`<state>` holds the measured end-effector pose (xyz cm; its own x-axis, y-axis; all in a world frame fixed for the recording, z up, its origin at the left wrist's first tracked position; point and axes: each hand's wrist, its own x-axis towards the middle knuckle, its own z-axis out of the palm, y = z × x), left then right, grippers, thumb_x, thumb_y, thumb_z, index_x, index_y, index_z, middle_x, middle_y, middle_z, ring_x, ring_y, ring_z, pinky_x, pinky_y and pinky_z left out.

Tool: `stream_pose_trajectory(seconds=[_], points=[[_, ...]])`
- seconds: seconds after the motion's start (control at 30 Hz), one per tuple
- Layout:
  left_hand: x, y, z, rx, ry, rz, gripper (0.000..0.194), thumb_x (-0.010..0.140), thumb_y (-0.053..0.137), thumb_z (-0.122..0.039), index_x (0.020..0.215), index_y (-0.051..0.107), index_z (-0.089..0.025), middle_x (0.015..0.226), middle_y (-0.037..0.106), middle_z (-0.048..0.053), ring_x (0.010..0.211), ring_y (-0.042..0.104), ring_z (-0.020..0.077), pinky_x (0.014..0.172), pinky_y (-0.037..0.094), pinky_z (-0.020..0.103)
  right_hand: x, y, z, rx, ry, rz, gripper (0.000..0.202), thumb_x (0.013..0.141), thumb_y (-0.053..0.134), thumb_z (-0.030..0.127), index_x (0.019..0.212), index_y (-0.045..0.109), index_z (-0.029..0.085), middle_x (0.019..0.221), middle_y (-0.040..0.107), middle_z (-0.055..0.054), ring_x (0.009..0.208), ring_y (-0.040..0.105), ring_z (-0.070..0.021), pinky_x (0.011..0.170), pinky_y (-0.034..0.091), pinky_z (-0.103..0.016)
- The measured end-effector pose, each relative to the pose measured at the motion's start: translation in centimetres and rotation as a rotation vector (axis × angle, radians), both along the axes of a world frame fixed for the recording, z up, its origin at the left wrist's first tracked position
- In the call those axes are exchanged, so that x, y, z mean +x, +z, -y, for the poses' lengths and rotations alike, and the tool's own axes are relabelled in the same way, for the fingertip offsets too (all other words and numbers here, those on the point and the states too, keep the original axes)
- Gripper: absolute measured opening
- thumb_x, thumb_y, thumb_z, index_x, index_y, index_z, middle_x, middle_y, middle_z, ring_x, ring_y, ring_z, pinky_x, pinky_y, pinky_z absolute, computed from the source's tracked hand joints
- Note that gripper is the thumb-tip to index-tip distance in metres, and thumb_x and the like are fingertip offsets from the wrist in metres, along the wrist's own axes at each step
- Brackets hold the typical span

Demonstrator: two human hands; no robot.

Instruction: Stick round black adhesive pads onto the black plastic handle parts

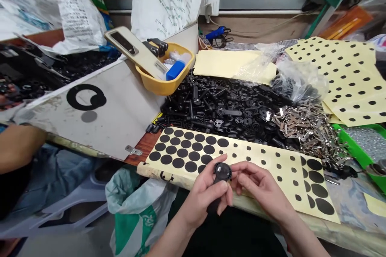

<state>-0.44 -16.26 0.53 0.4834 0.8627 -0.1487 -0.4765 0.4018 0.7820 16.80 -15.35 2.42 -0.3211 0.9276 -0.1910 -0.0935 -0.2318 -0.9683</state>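
My left hand is closed around a black plastic part with a round, toothed-edge head and a handle running down into the palm. Small shiny spots show on the head's face. Close by on the right, my right hand has its fingers curled, the index fingertip at the rim of the round head. Whatever may be between that thumb and fingers is hidden. Beneath both hands lies a pale yellow sheet of black round stickers, large discs at both ends and small dots in the middle.
Behind the sheet spreads a heap of black plastic parts, beside a pile of small metal clips. A yellow basket holds a phone. More dotted sheets and a green tray are right. Another person's arm is left.
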Motion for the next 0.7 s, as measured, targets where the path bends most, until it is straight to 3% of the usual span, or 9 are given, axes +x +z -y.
stream_pose_trajectory(seconds=[0.17, 0.37, 0.7], points=[[0.1, 0.7, 0.0, -0.036, -0.084, 0.146, 0.064, 0.085, 0.062, -0.032, 0.139, 0.032, -0.013, 0.062, 0.066, 0.001, 0.032, 0.041, 0.0046, 0.034, 0.026, 0.015, -0.8, 0.4, 0.0, 0.035, -0.041, -0.042, 0.033, 0.081, 0.069, 0.048, 0.097, 0.067, 0.019, 0.083, 0.067, -0.004, 0.067, 0.060, -0.0137, 0.062, 0.051, -0.026], [0.6, 0.2, -0.2, -0.080, -0.136, 0.239, 0.062, 0.089, 0.056, -0.031, 0.142, 0.027, -0.014, 0.064, 0.067, 0.002, 0.030, 0.041, 0.0047, 0.031, 0.028, 0.014, -0.9, -0.1, 0.0, -0.033, -0.050, -0.090, 0.032, 0.079, 0.072, 0.047, 0.095, 0.068, 0.020, 0.080, 0.066, -0.002, 0.069, 0.059, -0.0131, 0.061, 0.050, -0.023], [1.2, 0.8, -0.2, -0.123, -0.071, 0.064, 0.053, 0.089, 0.055, -0.032, 0.134, 0.035, -0.013, 0.063, 0.065, 0.003, 0.031, 0.046, 0.0054, 0.033, 0.029, 0.013, -0.7, -1.0, 0.3, -0.058, -0.084, -0.098, 0.029, 0.082, 0.070, 0.046, 0.094, 0.068, 0.020, 0.074, 0.066, -0.002, 0.073, 0.061, -0.0151, 0.062, 0.048, -0.023]])
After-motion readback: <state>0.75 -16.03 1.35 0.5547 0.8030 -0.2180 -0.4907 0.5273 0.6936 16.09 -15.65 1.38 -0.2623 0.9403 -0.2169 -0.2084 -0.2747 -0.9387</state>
